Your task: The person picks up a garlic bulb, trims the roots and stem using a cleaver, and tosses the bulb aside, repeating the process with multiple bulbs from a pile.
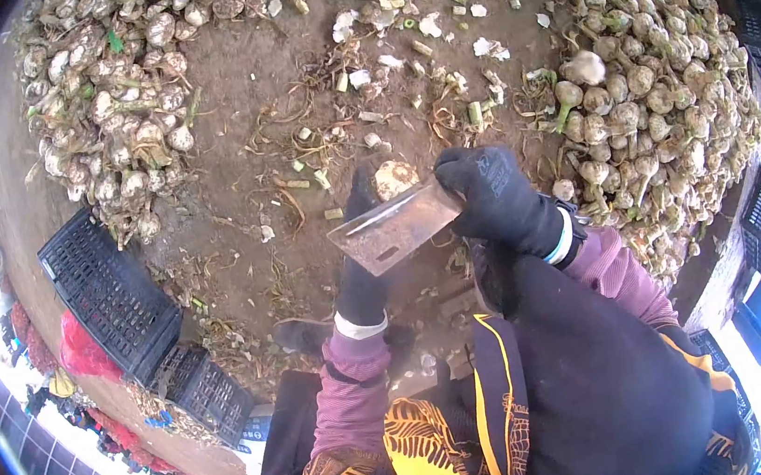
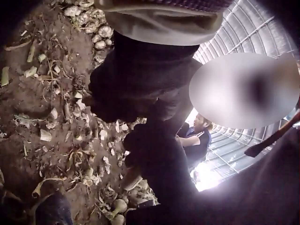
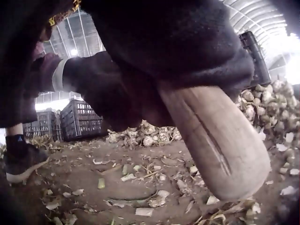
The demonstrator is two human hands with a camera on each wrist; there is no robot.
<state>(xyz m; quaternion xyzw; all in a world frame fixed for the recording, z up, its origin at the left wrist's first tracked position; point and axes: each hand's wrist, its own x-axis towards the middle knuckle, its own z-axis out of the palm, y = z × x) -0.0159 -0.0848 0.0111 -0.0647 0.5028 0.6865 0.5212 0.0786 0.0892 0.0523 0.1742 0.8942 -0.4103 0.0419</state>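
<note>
right hand (image 1: pixel 502 203) grips cleaver (image 1: pixel 402 224); trimmings (image 1: pixel 476 115) litter soil (image 1: pixel 236 85) between garlic heaps (image 1: pixel 656 103).

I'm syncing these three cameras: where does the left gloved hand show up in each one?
Head: the left hand is near the centre, beside a garlic bulb, partly covered by the cleaver.
Left wrist: upper centre, just above the right hand.
Right wrist: upper half, left of centre, left of the wooden handle.
Shared landmark: the pale cuff at the left wrist, visible in all three.
</note>
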